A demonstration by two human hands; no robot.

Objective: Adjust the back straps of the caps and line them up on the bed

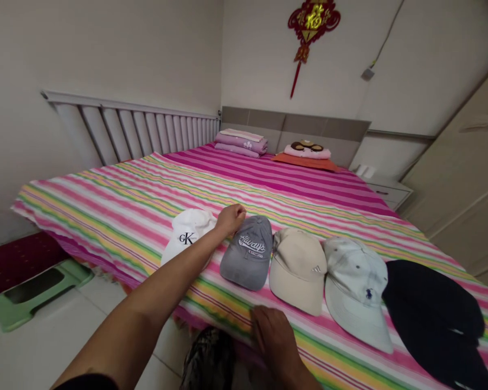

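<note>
Left hand (230,219): fingers curled together, empty, at gray cap's (247,254) 11 o'clock, white cap (187,235) at 9. Right hand (273,344): fingers loosely together on bedspread (106,200), beige cap (297,271) at 12.

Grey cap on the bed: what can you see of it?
The grey baseball cap looks like washed cotton, with white script embroidery on the front panel and a curved brim toward the viewer. It lies crown up on the striped bedspread, between the white cap and beige cap. The left hand is at its upper edge.
</note>
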